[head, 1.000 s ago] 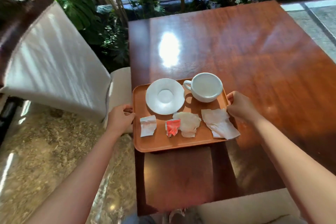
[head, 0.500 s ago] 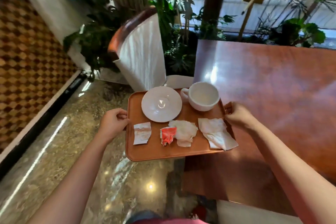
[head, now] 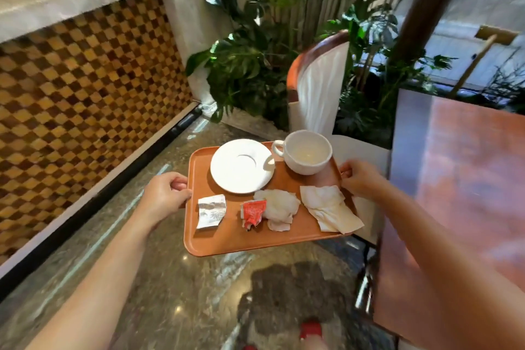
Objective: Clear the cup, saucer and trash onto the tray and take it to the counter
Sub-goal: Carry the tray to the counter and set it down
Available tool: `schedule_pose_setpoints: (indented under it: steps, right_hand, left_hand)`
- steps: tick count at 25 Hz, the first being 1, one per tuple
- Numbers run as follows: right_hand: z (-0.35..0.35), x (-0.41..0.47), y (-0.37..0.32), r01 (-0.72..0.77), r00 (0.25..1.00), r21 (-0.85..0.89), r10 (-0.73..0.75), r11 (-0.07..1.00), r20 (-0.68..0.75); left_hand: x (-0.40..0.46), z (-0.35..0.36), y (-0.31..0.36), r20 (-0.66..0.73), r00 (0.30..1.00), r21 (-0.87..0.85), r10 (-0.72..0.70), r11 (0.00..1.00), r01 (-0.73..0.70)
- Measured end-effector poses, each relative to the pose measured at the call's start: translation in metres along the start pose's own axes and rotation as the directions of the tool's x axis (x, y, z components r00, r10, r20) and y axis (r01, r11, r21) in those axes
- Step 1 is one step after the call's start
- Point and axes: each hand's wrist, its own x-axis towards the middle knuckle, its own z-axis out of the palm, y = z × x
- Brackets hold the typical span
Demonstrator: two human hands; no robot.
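An orange tray (head: pixel 227 239) hangs in the air over the stone floor, held level between both hands. My left hand (head: pixel 163 196) grips its left rim and my right hand (head: pixel 360 179) grips its right rim. On the tray stand a white saucer (head: pixel 241 167) and an empty white cup (head: pixel 308 152) at the far side. Nearer me lie a small white wrapper (head: pixel 210 211), a red sachet (head: pixel 252 212), a crumpled tissue (head: pixel 279 206) and a flat napkin (head: pixel 329 209) that overhangs the right rim.
The wooden table (head: pixel 460 179) stands at my right, close to my right arm. A white chair with a wooden rail (head: pixel 318 85) is just beyond the tray, with plants (head: pixel 255 57) behind. A counter with a checkered front (head: pixel 79 88) runs along the left.
The tray has left the table and swung to the left over the floor. My view has turned left, so the counter now shows and the table lies at the right.
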Motion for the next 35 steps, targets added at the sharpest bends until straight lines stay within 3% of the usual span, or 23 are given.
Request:
schedule_pose_setpoints:
  steps: [11, 19, 26, 35]
  right_hand:
    - [0.035, 0.137, -0.149, 0.291, 0.945, -0.07, -0.275, 0.954, 0.177]
    - [0.047, 0.256, -0.27, 0.399, 0.894, -0.083, -0.367, 0.913, 0.257]
    - [0.071, 0.344, -0.387, 0.394, 0.877, -0.058, -0.356, 0.917, 0.322]
    - [0.104, 0.449, -0.571, 0.426, 0.851, -0.008, -0.397, 0.905, 0.345]
  left_hand:
    - [0.094, -0.068, -0.024, -0.184, 0.962, -0.116, -0.199, 0.977, 0.18]
    - [0.19, -0.099, -0.017, -0.286, 0.904, -0.198, -0.318, 0.943, 0.269]
    - [0.304, -0.164, -0.027, -0.294, 0.903, -0.252, -0.313, 0.937, 0.243]
    - [0.46, -0.286, -0.027, -0.352, 0.899, -0.195, -0.262, 0.96, 0.203]
